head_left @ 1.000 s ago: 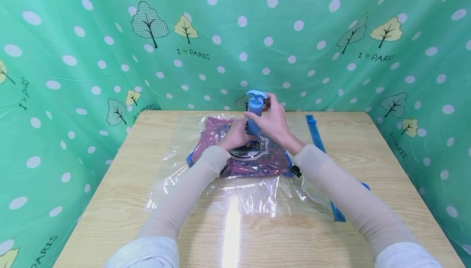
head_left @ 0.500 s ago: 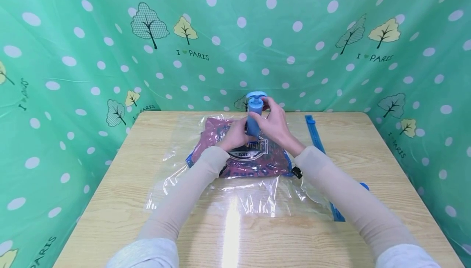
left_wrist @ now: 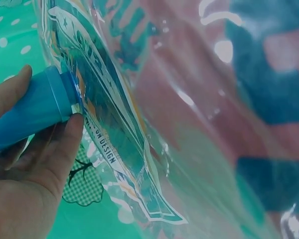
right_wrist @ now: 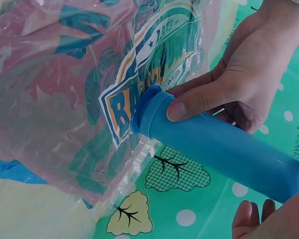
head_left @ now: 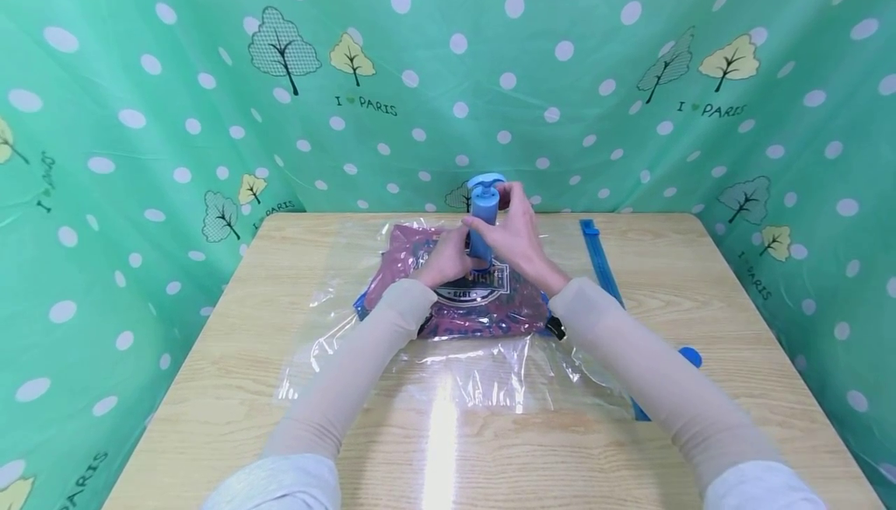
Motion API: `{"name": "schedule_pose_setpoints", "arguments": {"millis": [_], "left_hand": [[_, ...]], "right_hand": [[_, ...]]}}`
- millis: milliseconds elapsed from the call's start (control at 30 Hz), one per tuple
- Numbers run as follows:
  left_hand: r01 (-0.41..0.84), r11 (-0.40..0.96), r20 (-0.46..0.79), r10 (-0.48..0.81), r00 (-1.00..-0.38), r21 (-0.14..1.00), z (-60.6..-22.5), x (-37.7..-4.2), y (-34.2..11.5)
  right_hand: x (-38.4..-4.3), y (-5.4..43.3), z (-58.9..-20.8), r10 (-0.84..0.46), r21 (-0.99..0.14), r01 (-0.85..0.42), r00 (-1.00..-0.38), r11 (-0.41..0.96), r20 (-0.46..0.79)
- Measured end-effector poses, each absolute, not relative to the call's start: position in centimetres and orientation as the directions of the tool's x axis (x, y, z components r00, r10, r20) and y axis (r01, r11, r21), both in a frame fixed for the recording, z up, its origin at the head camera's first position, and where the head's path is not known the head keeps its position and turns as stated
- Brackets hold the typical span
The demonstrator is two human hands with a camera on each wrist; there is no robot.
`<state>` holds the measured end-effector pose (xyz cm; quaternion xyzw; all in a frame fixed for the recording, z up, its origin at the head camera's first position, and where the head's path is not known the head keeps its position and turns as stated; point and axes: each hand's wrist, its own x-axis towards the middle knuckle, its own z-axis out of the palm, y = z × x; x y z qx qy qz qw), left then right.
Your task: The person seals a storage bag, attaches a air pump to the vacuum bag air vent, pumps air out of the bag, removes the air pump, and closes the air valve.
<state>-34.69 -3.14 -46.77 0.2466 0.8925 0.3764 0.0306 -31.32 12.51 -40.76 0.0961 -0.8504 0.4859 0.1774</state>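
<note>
A blue hand pump (head_left: 483, 218) stands upright on a transparent storage bag (head_left: 462, 370), its T-shaped handle (head_left: 486, 179) on top. Inside the bag lies a folded reddish garment (head_left: 399, 261) with a printed badge. My left hand (head_left: 448, 257) grips the pump's lower end, and its thumb and fingers show around the barrel near the blue valve (right_wrist: 144, 107) in the right wrist view. Higher up, my right hand (head_left: 516, 234) holds the barrel with the thumb across its front and fingers beside the handle. Part of those fingers is hidden behind the pump.
A blue zip strip (head_left: 603, 265) with a slider (head_left: 590, 227) runs along the bag's right side, partly under the right sleeve. Beside that forearm lies a round blue piece (head_left: 690, 357). A black buckle-like piece (head_left: 555, 328) and a green dotted curtain (head_left: 434, 106) also show.
My right forearm has shifted slightly left, uncovering more of the round blue piece. The right thumb has moved a little on the barrel. My left hand keeps its hold low on the pump.
</note>
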Motion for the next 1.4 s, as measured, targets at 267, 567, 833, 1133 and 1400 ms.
{"name": "schedule_pose_setpoints", "arguments": {"millis": [267, 567, 833, 1133, 1400], "left_hand": [[0.424, 0.581, 0.139, 0.469, -0.872, 0.695, -47.0, -34.8, -3.2], [0.416, 0.586, 0.144, 0.453, -0.88, 0.696, -47.0, -34.9, -3.0], [0.423, 0.587, 0.149, 0.458, -0.877, 0.69, -47.1, -34.9, -3.1], [0.419, 0.591, 0.14, 0.459, -0.877, 0.689, -47.0, -34.9, -3.0], [0.392, 0.601, 0.117, 0.444, -0.888, 0.696, -46.9, -34.6, -3.0]], "right_hand": [[-31.0, 12.6, -40.7, -0.041, -0.777, -0.374, -0.91, 0.506, 0.412], [-30.5, 12.8, -40.2, -0.072, -0.8, -0.35, -0.929, 0.488, 0.363], [-31.2, 12.0, -41.1, 0.028, -0.817, -0.32, -0.925, 0.481, 0.378], [-30.5, 12.8, -40.8, -0.049, -0.802, -0.365, -0.919, 0.472, 0.39], [-30.7, 12.5, -41.1, -0.031, -0.8, -0.347, -0.924, 0.49, 0.382]]}}
